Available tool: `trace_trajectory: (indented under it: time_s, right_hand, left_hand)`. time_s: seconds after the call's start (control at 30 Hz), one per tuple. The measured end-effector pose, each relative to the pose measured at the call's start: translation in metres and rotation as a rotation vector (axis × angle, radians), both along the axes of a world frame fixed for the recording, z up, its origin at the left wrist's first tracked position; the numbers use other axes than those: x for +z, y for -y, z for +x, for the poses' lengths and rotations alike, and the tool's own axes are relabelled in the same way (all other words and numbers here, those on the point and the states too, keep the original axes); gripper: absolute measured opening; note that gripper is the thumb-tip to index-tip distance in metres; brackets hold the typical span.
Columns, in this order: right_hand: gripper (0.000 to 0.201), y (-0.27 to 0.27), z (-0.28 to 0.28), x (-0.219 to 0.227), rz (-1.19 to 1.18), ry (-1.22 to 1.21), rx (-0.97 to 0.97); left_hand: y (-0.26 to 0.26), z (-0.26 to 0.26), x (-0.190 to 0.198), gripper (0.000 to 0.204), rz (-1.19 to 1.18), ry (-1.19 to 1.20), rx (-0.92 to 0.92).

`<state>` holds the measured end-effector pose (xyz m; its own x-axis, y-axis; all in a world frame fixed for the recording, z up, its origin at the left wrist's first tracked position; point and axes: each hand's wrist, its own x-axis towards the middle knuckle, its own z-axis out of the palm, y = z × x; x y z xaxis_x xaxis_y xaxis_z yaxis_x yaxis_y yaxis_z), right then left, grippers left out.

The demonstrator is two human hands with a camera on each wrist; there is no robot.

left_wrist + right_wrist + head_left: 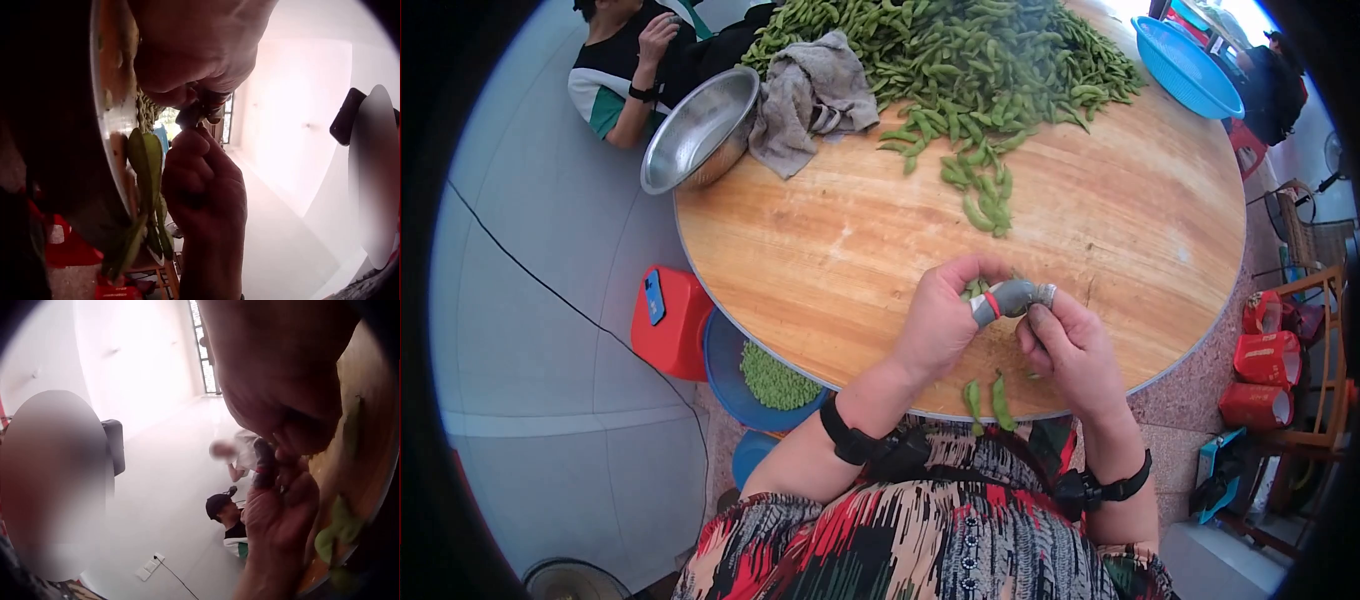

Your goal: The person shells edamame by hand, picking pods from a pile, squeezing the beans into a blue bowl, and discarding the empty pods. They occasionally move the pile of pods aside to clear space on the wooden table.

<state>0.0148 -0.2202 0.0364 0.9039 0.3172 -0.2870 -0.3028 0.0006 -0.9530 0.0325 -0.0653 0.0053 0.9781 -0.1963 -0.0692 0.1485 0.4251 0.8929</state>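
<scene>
My left hand point(930, 315) is over the near part of the round table, fingers curled around some green edamame pods point(975, 289). A grey cover with a red band point(993, 304) wraps its thumb. My right hand point(1080, 350) meets it fingertip to fingertip, thumb and fingers bent together at the covered thumb's end. What lies between the right fingertips is hidden; I cannot tell whether they pinch a pod. Below the hands, loose pods point(1001, 402) lie at the table's near edge. The left wrist view shows the right hand point(203, 181) with fingers curled in.
A large heap of pods point(960, 60) covers the far side of the wooden table point(800, 250). At the left are a metal bowl point(700, 130) and grey cloth point(815, 95). Shelled beans fill a blue basin point(725, 375) beside a red stool point(670, 325). A blue basket point(1185, 70) stands far right.
</scene>
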Motion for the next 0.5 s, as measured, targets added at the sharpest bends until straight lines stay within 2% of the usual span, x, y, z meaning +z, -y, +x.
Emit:
trace_trajectory:
  time_s: [0.07, 0.1, 0.13, 0.17, 0.23, 0.3, 0.37, 0.4, 0.43, 0.47, 0.5]
  right_hand:
    - [0.016, 0.001, -0.001, 0.002, 0.164, -0.079, 0.001]
    - [0.016, 0.002, -0.001, 0.003, 0.164, -0.081, -0.001]
    - [0.016, 0.005, -0.002, 0.005, 0.353, -0.229, 0.032]
    - [0.017, 0.007, -0.001, 0.006, 0.542, -0.375, 0.066]
    - [0.016, 0.009, 0.000, 0.005, 0.597, -0.435, 0.074]
    - [0.015, 0.008, 0.001, 0.000, 0.654, -0.493, 0.083]
    - [0.012, 0.003, 0.002, -0.014, 0.117, -0.080, -0.032]
    - [0.012, 0.003, 0.003, -0.018, 0.118, -0.081, -0.033]
    - [0.011, 0.003, 0.003, -0.023, -0.122, 0.199, -0.032]
    - [0.011, 0.003, 0.004, -0.024, -0.362, 0.479, -0.031]
    - [0.011, 0.004, 0.006, -0.020, -0.362, 0.478, -0.034]
  left_hand:
    - [-0.002, 0.001, -0.002, 0.012, 0.012, 0.011, -0.034]
    - [-0.004, 0.001, -0.003, 0.013, -0.133, -0.050, -0.104]
    - [-0.006, 0.000, -0.004, 0.014, -0.279, -0.113, -0.173]
    - [-0.009, 0.001, -0.004, 0.014, -0.280, -0.115, -0.173]
    - [-0.014, 0.004, -0.004, 0.013, -0.364, -0.178, -0.321]
    - [-0.013, 0.004, 0.000, 0.013, -0.347, -0.215, -0.334]
    - [-0.009, 0.004, -0.003, 0.014, -0.329, -0.252, -0.347]
    - [-0.003, 0.005, -0.007, 0.014, -0.079, -0.057, -0.246]
    - [0.001, 0.006, -0.008, 0.015, 0.170, 0.136, -0.142]
    - [0.000, 0.004, -0.007, 0.016, 0.113, 0.035, -0.160]
    - [-0.001, 0.004, -0.004, 0.016, 0.113, 0.034, -0.163]
